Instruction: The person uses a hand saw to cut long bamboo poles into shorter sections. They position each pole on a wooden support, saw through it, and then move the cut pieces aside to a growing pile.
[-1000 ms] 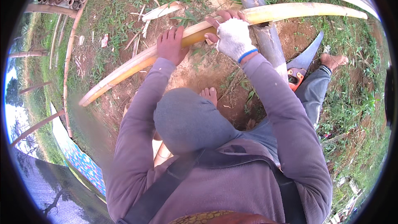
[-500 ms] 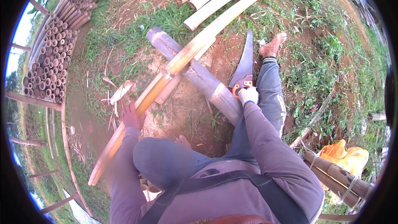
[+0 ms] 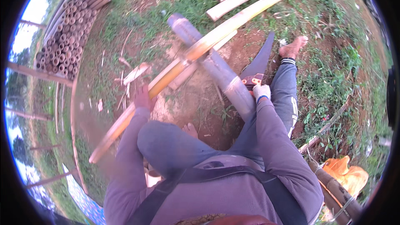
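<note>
A long yellow bamboo pole [image 3: 239,14] runs from the near left to the far right. It crosses over a thicker grey bamboo piece [image 3: 227,78], whose near end meets my thigh. My left hand [image 3: 143,98] is closed around the pole on its near-left stretch. In my gloved right hand [image 3: 262,91] is a handsaw [image 3: 259,60], gripped by its brown and orange handle, right beside the grey bamboo. The blade points away from me, apart from the pole. A paler bamboo strip [image 3: 183,77] shows under the pole.
Several cut bamboo poles [image 3: 241,3] lie at the far side. Stacked bamboo pieces [image 3: 62,50] fill a rack at the left. My bare foot [image 3: 294,46] rests just right of the saw. Tied bamboo poles [image 3: 339,196] and an orange sack [image 3: 346,173] are at the near right.
The whole view has shifted, so the scene sits further right. My right hand has brought the saw's handle slightly left, toward the grey bamboo. My left hand keeps its grip on the pole.
</note>
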{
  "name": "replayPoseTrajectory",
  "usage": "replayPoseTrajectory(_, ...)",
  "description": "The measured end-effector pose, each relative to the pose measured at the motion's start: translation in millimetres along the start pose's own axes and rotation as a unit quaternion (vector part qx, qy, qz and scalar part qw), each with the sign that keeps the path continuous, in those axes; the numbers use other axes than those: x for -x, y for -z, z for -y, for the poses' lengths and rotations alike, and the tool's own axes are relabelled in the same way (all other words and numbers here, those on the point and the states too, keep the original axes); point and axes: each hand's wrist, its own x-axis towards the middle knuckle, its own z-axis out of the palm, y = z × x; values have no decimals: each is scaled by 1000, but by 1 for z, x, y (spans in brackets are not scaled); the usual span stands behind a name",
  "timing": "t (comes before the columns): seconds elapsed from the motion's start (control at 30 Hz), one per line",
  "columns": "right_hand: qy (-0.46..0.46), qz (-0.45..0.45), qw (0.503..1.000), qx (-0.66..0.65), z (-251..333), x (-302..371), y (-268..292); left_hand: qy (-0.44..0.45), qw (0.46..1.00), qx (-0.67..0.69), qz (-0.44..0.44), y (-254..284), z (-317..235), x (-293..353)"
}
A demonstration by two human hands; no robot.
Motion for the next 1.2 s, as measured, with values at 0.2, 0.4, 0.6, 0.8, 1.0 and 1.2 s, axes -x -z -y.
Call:
replayPoseTrajectory(0.2,134,-80,927,-340,-29,-19,-14,-14,1000,-9,-5,-1,-7,0)
replayPoseTrajectory(0.4,315,-136,840,-421,36,92,46,-1,1000,-7,12,10,-13,4)
replayPoseTrajectory(0.6,428,-165,830,-318,21,126,46,-5,1000,-11,20,9,-13,-3)
replayPoseTrajectory(0.8,540,-123,811,-190,28,183,20,0,1000,-6,12,10,-15,2)
replayPoseTrajectory(1.0,603,-7,793,-92,26,227,0,-1,1000,3,17,12,-16,1)
replayPoseTrajectory(1.2,612,29,788,-59,32,238,-6,-1,1000,-1,11,11,-14,3)
